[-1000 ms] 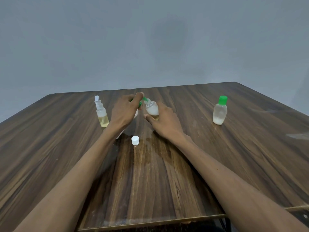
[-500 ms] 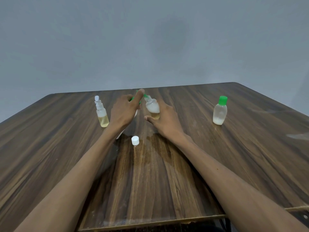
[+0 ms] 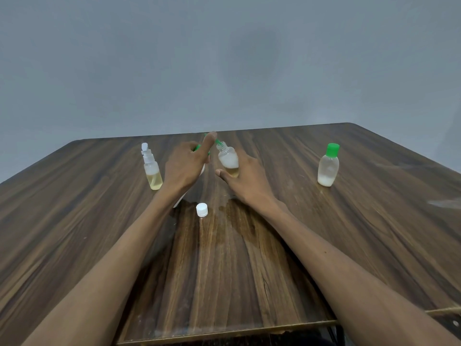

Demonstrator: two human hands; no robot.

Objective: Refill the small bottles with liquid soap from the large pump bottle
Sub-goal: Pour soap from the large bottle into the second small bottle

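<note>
Near the far edge of the dark wood-grain surface (image 3: pixel 249 270), the right hand (image 3: pixel 245 178) is gripping an uncapped small clear bottle (image 3: pixel 228 159) while the left hand (image 3: pixel 185 166) is curling round the green-topped white pump bottle (image 3: pixel 198 149) under a grey wall (image 3: pixel 224 58).

- Large pump bottle (image 3: pixel 203 168): white body mostly hidden, green pump head, spout pointing right at an open bottle's mouth.
- Open small bottle (image 3: pixel 228 161): clear, tilted left, yellowish liquid at its bottom.
- White cap (image 3: pixel 201 210): lying nearer, on the table.
- Far-left small bottle (image 3: pixel 151 171): upright, flip-top open, part-filled yellow.
- Far-right small bottle (image 3: pixel 328 166): upright, green cap on.
</note>
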